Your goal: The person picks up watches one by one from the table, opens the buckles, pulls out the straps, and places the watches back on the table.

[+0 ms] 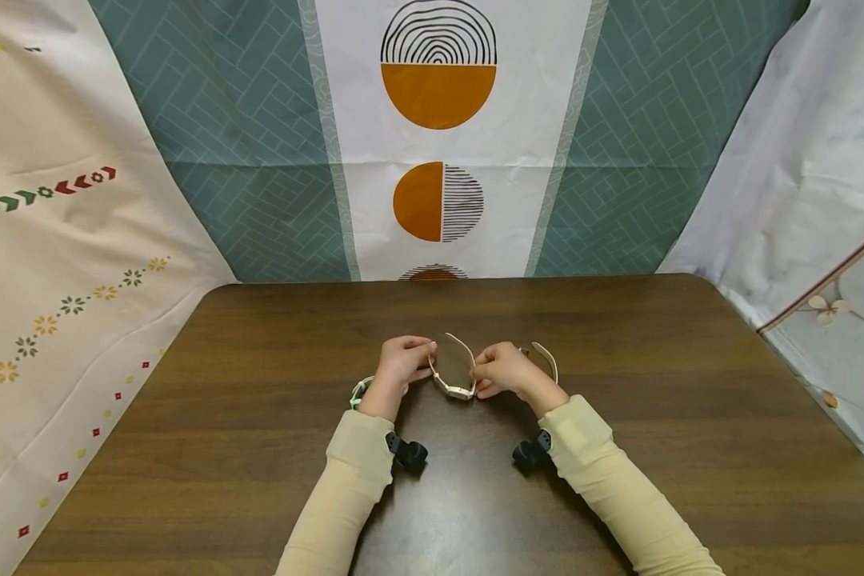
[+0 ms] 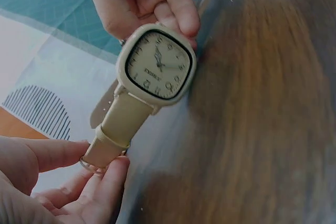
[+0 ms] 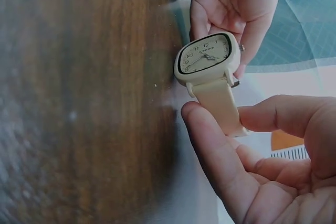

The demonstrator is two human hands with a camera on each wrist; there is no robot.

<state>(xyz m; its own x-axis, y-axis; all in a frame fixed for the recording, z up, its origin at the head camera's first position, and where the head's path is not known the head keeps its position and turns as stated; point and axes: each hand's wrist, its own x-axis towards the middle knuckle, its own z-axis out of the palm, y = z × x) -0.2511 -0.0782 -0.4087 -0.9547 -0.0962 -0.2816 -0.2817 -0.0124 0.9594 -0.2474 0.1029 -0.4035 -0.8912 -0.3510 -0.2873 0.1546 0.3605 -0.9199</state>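
Note:
A cream wristwatch with a rounded-square case is held up between both hands, its strap undone and curving upward. My left hand pinches the buckle end of the strap; the metal buckle shows at the fingertips in the left wrist view. On the other side, my right hand pinches the other strap half close to the case. The dial faces the wrist cameras, with dark numerals and hands. The free strap tip shows behind the buckle half.
A pale green watch lies beside the left wrist. Another watch with a whitish strap lies behind the right hand. All are on a brown wooden table, with patterned cloths hanging around it.

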